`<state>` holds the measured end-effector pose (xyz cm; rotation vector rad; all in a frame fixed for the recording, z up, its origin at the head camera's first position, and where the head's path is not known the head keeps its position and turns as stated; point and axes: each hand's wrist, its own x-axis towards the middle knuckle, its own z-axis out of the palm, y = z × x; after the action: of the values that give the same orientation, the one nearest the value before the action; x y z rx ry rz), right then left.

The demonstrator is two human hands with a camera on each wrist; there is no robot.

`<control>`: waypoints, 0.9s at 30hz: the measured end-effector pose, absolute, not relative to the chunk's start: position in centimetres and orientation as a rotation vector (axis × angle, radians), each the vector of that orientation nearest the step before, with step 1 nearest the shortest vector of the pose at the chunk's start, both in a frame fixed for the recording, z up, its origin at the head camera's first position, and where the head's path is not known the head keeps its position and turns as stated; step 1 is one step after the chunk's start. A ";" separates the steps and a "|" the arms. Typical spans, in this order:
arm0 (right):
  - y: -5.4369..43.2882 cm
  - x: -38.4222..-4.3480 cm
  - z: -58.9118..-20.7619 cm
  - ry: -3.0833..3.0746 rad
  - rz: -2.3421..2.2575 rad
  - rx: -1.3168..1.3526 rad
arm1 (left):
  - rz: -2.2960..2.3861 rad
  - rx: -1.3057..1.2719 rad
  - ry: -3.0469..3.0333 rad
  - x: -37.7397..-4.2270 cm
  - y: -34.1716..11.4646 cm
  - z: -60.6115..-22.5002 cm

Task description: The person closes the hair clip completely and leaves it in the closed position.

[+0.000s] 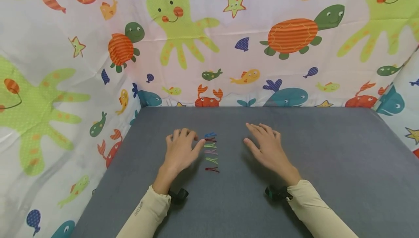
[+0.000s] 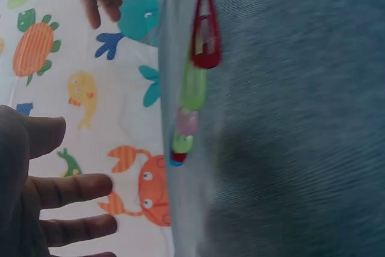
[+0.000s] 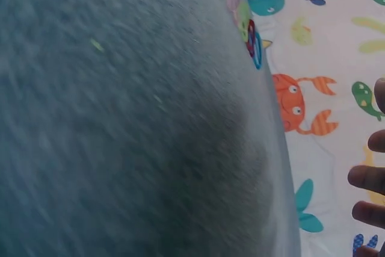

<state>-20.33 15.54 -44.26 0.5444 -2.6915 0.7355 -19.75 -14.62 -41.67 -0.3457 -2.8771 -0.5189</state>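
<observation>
Several snap hair clips lie in a column on the grey table, running from a blue clip (image 1: 210,135) at the back to a dark red clip (image 1: 212,169) at the front. Between them are another dark red one, two green ones and a pink clip (image 1: 211,152). My left hand (image 1: 181,147) hovers just left of the column, its thumb tip beside the rear clips, holding nothing. To the right of the clips, my right hand (image 1: 268,149) is raised over the table with its fingers extended and nothing in them. In the left wrist view the front red clip (image 2: 206,61) appears nearest.
The grey table (image 1: 311,150) reaches back to a white curtain (image 1: 196,78) printed with sea animals, which also hangs along the left and right sides. A dark wrist camera (image 1: 178,196) sits on the left wrist, another camera (image 1: 276,193) on the right.
</observation>
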 end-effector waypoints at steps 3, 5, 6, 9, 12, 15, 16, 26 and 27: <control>15.1 -20.1 -44.6 -2.683 0.737 0.568 | -0.486 -0.372 -2.861 -19.5 -14.4 -42.1; 14.7 -20.0 -44.9 -2.687 0.739 0.581 | -0.469 -0.399 -2.853 -19.4 -14.2 -42.4; 14.6 -19.9 -45.0 -2.688 0.735 0.588 | -0.464 -0.413 -2.852 -19.3 -14.1 -42.6; 14.1 -19.8 -45.4 -2.690 0.725 0.610 | -0.448 -0.457 -2.851 -19.2 -13.9 -43.2; 13.5 -19.6 -45.9 -2.674 0.714 0.635 | -0.426 -0.506 -2.842 -19.2 -13.9 -43.6; 12.9 -19.5 -46.3 -2.655 0.702 0.654 | -0.437 -0.556 -2.835 -19.2 -13.9 -43.7; 12.7 -19.5 -46.4 -2.650 0.702 0.660 | -0.449 -0.572 -2.838 -19.3 -13.9 -43.7; 10.7 -19.0 -46.6 -2.665 0.821 0.803 | -0.768 -0.664 -2.963 -19.4 -14.7 -43.9; 10.5 -18.9 -46.6 -2.669 0.833 0.819 | -0.793 -0.668 -2.978 -19.4 -14.7 -43.8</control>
<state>-18.88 10.48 -46.60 0.8188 -2.6690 0.8333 -19.39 -14.74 -43.79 -0.6676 -2.9777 -0.7926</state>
